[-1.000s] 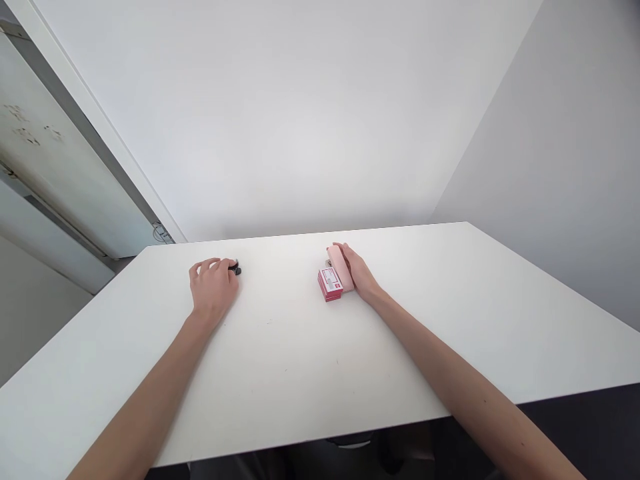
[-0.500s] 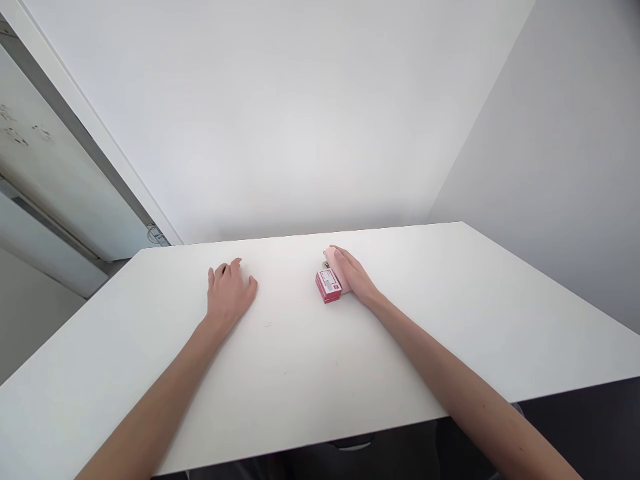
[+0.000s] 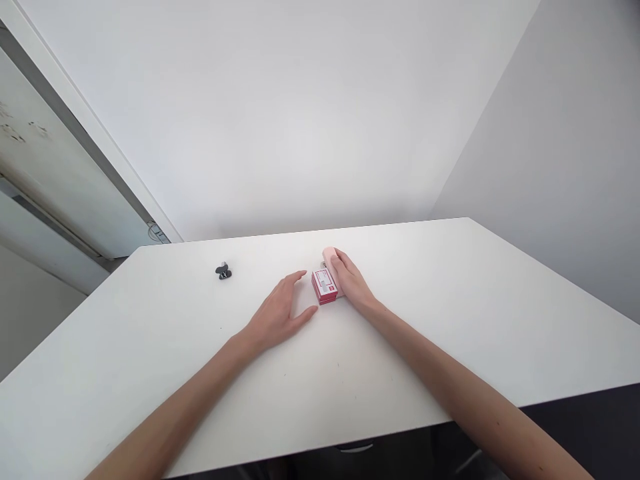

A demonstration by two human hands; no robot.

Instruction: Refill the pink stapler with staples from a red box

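Fingers (image 3: 296, 275) of our left hand (image 3: 276, 315) are spread wide and hold nothing, the thumb and forefinger parted to either side of the left face of a stack of red-and-white boxes (image 3: 324, 285); the thumb tip is just beside the near left corner, and we cannot tell whether it touches. Our right hand (image 3: 355, 283) is curved around a pink oblong object (image 3: 329, 254), thumb over its top, gripping it where it lies beside the boxes on their right. That object's long axis runs away from us and slants left, its rounded far end pointing toward the back wall (image 3: 300, 120) and its near end partly hidden by our hand. The boxes, seemingly two deep, lie flat with their long side roughly parallel to it. A small metallic bit (image 3: 323, 265) shows just beyond the boxes, against the pink object's left side. Well to the left, near the far edge, we see a small black object (image 3: 223, 271). All of it lies on a white tabletop (image 3: 425, 287) with a few faint marks. Around us, the white back wall meets a greyer side wall (image 3: 575, 167) on the right, and at the left a pale panel (image 3: 65, 153) bears brownish stains. The top box carries a white label framed in red, with a grey patch and a red block; its print is too small for us to read.
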